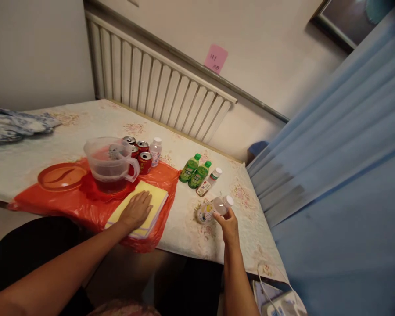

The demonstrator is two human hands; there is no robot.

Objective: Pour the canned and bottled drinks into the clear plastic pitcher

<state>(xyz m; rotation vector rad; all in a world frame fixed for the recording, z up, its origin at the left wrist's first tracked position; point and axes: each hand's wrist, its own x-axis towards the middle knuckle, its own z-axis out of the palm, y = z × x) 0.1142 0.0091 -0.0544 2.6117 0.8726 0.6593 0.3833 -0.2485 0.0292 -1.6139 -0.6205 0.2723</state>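
My left hand [137, 210] lies flat with its fingers stretched out on a stack of folded yellow cloths [156, 197]. Under the cloths spreads a red plastic bag [98, 215]. My right hand [228, 226] grips a clear bottle [209, 211] with a white cap and a printed label; it stands near the table's right side. Just behind it is a slim bottle [208, 184] with a white cap and pale label. Two green bottles [194, 171] with green caps stand side by side beyond that.
On the red bag stand a clear plastic pitcher [102, 162] and an orange-red lid [62, 176]. Several red cans [145, 163] and a white-capped bottle [156, 151] are behind. A radiator [158, 83] borders the back; a blue curtain [332, 145] hangs at right.
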